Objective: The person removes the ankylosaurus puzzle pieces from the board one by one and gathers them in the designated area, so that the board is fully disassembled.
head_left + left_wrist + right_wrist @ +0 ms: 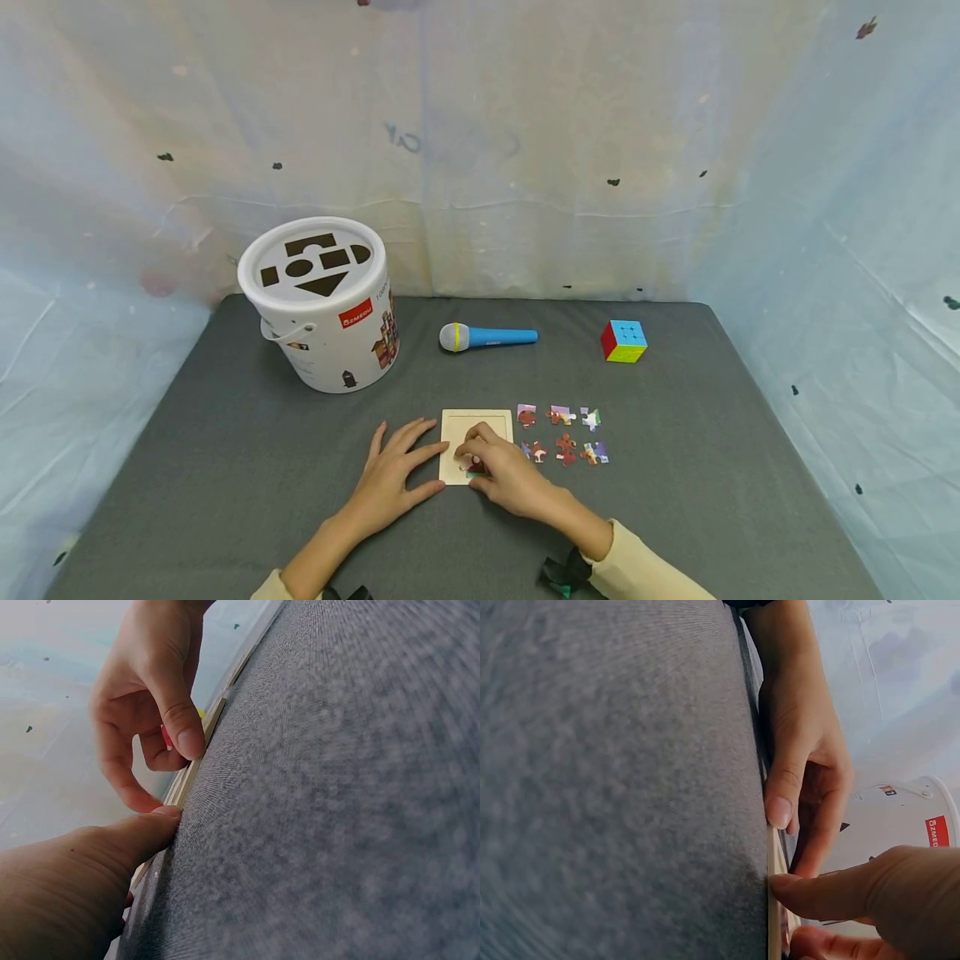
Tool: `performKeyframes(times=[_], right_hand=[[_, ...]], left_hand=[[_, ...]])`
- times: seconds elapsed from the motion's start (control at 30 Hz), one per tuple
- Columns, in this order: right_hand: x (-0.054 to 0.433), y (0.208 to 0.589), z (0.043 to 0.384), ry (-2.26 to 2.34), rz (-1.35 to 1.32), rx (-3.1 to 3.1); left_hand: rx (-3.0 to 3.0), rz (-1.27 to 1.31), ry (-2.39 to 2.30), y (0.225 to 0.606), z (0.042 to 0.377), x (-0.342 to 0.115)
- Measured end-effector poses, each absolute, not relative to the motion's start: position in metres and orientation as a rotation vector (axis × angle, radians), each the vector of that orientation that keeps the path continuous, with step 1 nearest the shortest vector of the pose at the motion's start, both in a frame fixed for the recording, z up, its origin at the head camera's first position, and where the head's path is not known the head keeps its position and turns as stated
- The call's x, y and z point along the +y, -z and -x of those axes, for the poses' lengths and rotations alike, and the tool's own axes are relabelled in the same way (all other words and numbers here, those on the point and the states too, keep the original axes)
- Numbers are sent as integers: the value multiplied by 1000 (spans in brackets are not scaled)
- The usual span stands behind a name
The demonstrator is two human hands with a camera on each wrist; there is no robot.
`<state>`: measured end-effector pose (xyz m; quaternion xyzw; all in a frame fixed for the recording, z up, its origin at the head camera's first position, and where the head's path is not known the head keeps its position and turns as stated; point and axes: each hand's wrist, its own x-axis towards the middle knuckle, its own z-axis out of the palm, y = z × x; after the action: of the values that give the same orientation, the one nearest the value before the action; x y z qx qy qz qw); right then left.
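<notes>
In the head view a pale wooden puzzle tray [487, 419] lies on the grey tabletop. My left hand [390, 482] is spread beside it, with the thumb and index fingertips at its left side. Over the tray my right hand [512, 473] is arched. Its fingertips press down inside the frame, and its thumb rests at the near edge. A puzzle piece [476, 468] with brown and green colours shows in the tray beneath that hand, partly hidden. From the left wrist view, the right hand's thumb and fingers are spaced apart along the tray edge [212, 724].
Several loose puzzle pieces [566, 448] lie in two rows right of the tray. A blue toy microphone [498, 337] lies behind it, and a puzzle cube [624, 342] stands at the back right. At the back left stands a white bucket [330, 350] with shaped holes in its lid.
</notes>
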<state>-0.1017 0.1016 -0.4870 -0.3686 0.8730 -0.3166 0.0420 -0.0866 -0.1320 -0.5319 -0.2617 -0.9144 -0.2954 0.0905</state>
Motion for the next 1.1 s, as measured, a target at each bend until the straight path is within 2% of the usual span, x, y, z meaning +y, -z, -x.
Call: performKeyframes(times=[0.33, 1.1], right_hand=[[100, 490, 100, 982, 1151, 2670], [100, 485, 105, 952, 1023, 2621]], left_hand=[[-2719, 777, 880, 533, 86, -132], [-2726, 776, 883, 532, 87, -132]])
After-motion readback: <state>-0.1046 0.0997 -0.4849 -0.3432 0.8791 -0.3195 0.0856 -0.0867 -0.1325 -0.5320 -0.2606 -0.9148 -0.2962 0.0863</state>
